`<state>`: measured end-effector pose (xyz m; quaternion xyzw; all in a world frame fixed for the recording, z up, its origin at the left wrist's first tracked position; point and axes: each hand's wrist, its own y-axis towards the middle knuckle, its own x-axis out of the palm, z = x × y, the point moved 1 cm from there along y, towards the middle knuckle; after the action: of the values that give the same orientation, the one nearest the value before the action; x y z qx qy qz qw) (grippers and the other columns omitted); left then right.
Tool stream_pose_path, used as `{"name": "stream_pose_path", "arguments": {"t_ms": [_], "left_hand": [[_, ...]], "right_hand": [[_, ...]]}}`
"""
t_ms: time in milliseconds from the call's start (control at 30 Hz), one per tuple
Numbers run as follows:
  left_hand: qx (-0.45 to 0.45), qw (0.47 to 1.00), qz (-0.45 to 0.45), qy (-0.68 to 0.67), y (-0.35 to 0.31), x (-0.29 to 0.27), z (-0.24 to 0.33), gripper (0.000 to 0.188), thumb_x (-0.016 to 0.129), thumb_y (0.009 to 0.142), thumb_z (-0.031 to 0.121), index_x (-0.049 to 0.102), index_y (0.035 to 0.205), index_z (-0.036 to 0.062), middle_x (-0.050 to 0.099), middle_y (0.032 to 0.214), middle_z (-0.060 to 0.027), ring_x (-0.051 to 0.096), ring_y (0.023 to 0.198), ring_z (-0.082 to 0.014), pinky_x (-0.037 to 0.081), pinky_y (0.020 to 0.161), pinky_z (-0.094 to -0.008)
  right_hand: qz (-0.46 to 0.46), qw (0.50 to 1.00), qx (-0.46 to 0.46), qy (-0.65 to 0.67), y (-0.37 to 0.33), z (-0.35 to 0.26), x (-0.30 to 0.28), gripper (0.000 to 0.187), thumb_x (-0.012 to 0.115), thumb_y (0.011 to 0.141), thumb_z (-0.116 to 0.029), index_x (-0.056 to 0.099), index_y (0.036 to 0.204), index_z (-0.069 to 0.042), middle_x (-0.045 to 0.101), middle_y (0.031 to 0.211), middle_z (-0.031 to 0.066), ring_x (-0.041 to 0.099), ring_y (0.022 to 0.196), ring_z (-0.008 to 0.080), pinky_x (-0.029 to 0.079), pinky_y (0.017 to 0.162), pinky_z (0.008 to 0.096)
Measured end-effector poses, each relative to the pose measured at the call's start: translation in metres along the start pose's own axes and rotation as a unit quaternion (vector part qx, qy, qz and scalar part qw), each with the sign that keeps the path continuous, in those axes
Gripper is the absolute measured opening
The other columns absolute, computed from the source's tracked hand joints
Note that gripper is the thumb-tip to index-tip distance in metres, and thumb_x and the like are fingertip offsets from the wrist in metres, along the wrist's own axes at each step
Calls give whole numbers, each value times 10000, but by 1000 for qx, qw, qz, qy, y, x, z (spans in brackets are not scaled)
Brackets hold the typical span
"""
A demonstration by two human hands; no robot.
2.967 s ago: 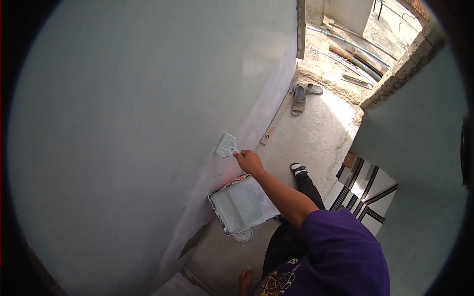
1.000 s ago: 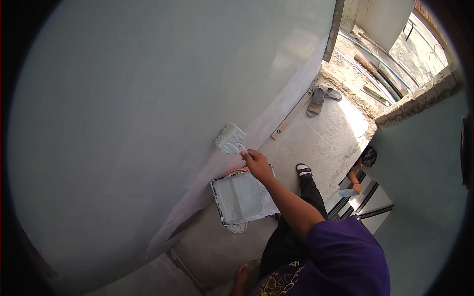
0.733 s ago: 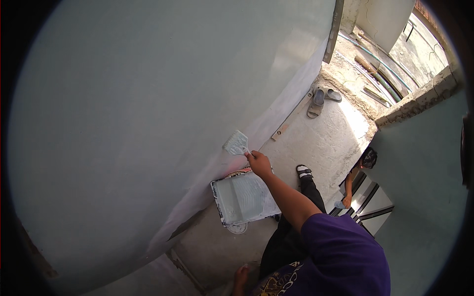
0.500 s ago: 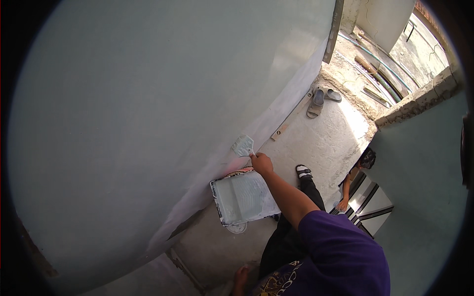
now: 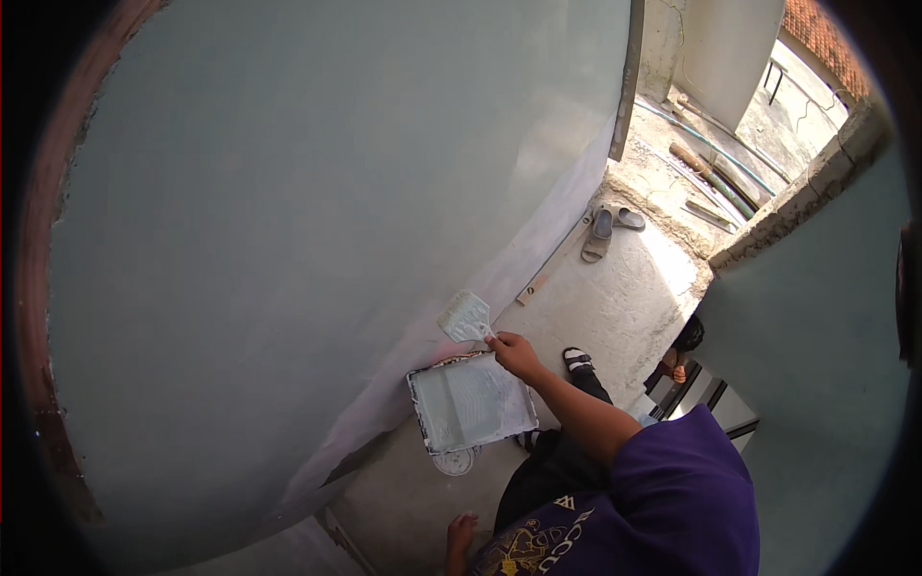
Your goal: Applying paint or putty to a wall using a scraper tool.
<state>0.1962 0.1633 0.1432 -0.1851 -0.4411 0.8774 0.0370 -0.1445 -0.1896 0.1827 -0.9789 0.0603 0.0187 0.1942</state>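
My right hand (image 5: pixel 515 355) is closed round the handle of a wide, flat paintbrush (image 5: pixel 466 317). Pale paint coats the brush, whose bristle end points at the pale grey-green wall (image 5: pixel 317 211); I cannot tell whether they touch. Just below that hand, beside the wall's foot, is a rectangular paint tray (image 5: pixel 424 408) with a ribbed slope, pale paint inside and smears on its rim. A round whitish thing (image 5: pixel 454 464) shows partly from under the tray's near edge. My left hand (image 5: pixel 462 531) hangs low beside my purple shirt, its fingers too indistinct to read.
Another person (image 5: pixel 680 357) is low down by the right-hand wall, next to white and dark striped panels (image 5: pixel 735 415). A pair of sandals (image 5: pixel 597 235) lies near the doorway, with pipes (image 5: pixel 711 178) beyond it. A thin strip (image 5: pixel 554 261) lies along the wall's foot.
The view has shifted, so the wall and floor sit lower and a reddish edge shows at left. The brush remains in my right hand near the wall. The other person's arm has drawn back.
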Motion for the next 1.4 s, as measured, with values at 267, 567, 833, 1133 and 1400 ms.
{"name": "stream_pose_path", "arguments": {"t_ms": [267,567,833,1133,1400], "left_hand": [[3,998,-7,-70,21,1,102,379,462,913,324,530,1160,44,621,1116,-77,588,1011,-201,461,770,-342],[213,962,-147,-81,-2,35,282,378,410,950,287,508,1216,36,583,1183,-73,545,1091,-192,431,847,-321],[286,913,-236,-168,-37,84,354,437,361,966,296,421,1311,34,493,1289,-91,477,1173,-199,424,878,-335],[474,872,79,-89,-20,118,388,203,519,906,185,478,801,16,491,719,-68,468,696,-150,405,655,-297],[413,807,110,-407,6,156,435,177,484,928,170,470,833,23,574,751,-72,539,710,-137,436,667,-270]], "right_hand": [[12,993,67,96,-93,10,-46,255,582,877,-246,405,784,-88,419,549,-9,401,463,82,310,412,258],[-60,970,40,231,-153,-80,-59,217,579,879,-285,429,841,-131,451,604,-7,370,443,75,248,379,222],[-114,966,9,230,-173,-106,-46,171,541,901,-275,433,879,-144,468,650,-17,380,472,51,256,394,188],[-156,971,-53,175,-127,-103,-39,62,471,903,-245,421,918,-211,385,663,-30,400,540,78,317,450,194],[-157,910,-353,-152,-40,-293,-116,234,559,885,-238,485,979,-37,598,874,81,576,837,169,445,720,306]]}}
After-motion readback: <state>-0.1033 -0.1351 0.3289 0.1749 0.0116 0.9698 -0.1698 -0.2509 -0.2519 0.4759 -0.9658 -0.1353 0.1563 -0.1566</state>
